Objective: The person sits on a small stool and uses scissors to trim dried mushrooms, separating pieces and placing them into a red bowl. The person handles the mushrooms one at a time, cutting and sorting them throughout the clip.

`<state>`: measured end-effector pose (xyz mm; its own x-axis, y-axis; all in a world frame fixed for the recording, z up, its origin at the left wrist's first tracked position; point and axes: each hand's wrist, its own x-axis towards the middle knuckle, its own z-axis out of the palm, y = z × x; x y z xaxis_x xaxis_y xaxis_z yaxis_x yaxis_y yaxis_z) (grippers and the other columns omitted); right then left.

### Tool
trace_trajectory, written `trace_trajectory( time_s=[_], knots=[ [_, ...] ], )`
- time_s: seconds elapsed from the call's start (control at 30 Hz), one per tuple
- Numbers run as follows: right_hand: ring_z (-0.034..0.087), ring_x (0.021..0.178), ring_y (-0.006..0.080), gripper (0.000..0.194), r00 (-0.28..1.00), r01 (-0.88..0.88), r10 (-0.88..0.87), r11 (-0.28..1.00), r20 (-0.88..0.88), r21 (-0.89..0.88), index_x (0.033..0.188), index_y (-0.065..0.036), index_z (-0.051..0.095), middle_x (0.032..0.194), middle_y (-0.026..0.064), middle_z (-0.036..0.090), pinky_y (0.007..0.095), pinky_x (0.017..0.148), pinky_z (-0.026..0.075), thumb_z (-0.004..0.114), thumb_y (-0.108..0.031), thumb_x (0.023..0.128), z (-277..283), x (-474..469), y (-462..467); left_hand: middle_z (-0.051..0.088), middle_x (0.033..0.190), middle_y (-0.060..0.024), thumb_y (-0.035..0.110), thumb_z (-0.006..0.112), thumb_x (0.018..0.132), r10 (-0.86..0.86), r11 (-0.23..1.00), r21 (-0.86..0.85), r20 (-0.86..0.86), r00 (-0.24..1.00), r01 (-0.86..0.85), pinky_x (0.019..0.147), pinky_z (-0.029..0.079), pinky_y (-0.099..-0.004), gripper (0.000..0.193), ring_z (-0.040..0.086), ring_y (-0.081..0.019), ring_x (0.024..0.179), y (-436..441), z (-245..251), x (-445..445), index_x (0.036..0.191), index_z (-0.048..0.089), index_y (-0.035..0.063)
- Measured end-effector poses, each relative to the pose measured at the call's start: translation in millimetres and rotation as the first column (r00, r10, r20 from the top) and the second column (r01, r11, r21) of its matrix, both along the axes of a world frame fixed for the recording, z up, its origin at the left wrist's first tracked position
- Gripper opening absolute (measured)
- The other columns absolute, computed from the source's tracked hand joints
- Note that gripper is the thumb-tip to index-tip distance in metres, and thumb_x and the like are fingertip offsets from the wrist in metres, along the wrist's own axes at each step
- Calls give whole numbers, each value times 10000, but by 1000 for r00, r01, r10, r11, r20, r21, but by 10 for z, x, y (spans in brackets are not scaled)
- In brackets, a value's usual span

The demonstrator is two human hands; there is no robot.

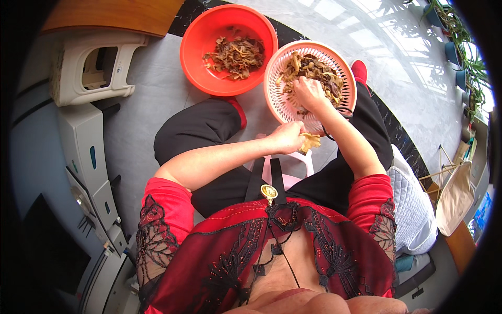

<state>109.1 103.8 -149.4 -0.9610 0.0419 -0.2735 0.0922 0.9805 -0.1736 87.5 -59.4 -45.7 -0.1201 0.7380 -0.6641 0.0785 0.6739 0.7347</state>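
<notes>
My left hand point(288, 137) holds a pale yellow-brown, ragged piece point(310, 142), perhaps mushroom or dried vegetable, low in front of the basket's near rim. My right hand point(310, 92) reaches into a pink slotted plastic basket point(280, 98), its fingertips down among brown, leafy, mushroom-like pieces point(315, 70); whether they pinch one is hidden. Left of the basket, close against it, stands a red plastic basin point(193, 55) with a heap of similar brown shreds point(239, 57) inside.
Below my hands, a pink plastic stool point(306, 160) shows between my knees. A beige plastic stool point(125, 70) lies at the left near grey drawers point(84, 145). Wooden furniture point(113, 15) stands at top left. Potted plants point(466, 59) line the right; a quilted white cover point(411, 208) is beside me.
</notes>
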Motion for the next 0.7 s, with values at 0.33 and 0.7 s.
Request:
trace_trajectory(
  time_s=[0.33,0.7],
  knots=[
    [645,746,281,116,999,1,-3,999,-36,-33,840,-34,634,841,149,595,402,633,510,554,-99,786,-43,-12,8,639,971,-223,186,564,837,-24,999,-21,4,1000,24,841,476,-413,285,626,-333,963,-4,26,-14,1041,571,-15],
    [633,738,339,102,993,35,-39,999,-109,-39,810,-24,621,870,165,571,453,642,511,553,-95,785,-38,-1,-25,632,1006,-223,186,575,847,-46,998,-32,21,999,46,857,468,-414,291,615,-333,993,16,52,-13,1063,568,-8]
  ],
)
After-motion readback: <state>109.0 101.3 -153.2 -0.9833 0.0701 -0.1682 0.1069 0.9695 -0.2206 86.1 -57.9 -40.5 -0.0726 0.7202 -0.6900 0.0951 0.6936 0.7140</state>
